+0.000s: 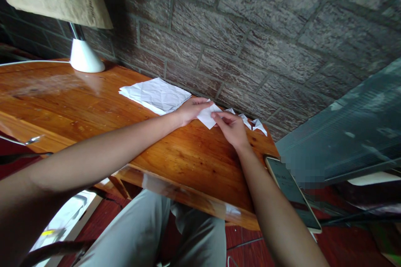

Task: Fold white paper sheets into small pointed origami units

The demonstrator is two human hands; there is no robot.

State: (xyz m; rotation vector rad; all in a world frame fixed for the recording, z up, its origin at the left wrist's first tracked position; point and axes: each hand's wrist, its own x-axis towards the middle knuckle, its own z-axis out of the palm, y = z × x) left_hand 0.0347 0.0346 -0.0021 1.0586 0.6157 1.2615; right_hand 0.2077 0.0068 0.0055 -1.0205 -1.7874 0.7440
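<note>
Between my two hands is a small folded square of white paper (206, 117), held up just above the wooden table. My left hand (191, 110) grips its upper left edge, thumb on top. My right hand (231, 126) pinches its right corner between thumb and fingers. Just left of my left hand lies a stack of creased white paper sheets (158, 94). Beyond my right hand, several folded white paper pieces (259, 127) stand in a row along the wall, some partly hidden by that hand.
A lamp (84, 56) with a fabric shade stands at the table's (103, 112) far left. The brick wall (213, 41) borders the back. A tablet or large phone (293, 192) sits at the right edge beside my right forearm. A grey-green panel (351, 121) rises at the right.
</note>
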